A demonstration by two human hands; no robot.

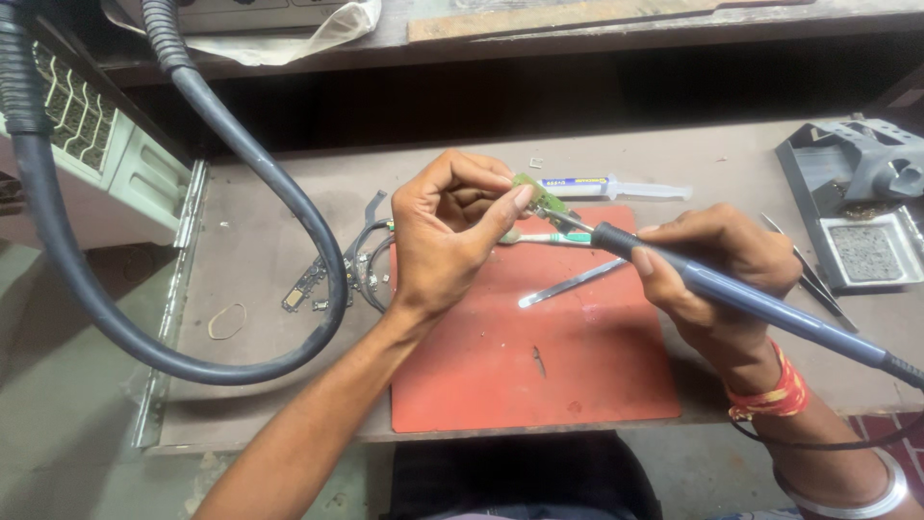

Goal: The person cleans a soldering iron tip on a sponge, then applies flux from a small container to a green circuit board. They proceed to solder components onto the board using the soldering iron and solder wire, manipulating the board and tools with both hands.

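Left hand (448, 231) pinches a small green circuit board (539, 195) above the red mat's (539, 366) far edge. Right hand (707, 265) is closed around a soldering iron (731, 294), tip touching the board. Judgement: keep the board steady, touch briefly, and brace the wrist on the desk (260, 241).

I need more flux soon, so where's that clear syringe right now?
In the head view, the clear syringe lies on the workbench just beyond the far edge of the red mat, behind the right hand and soldering iron.
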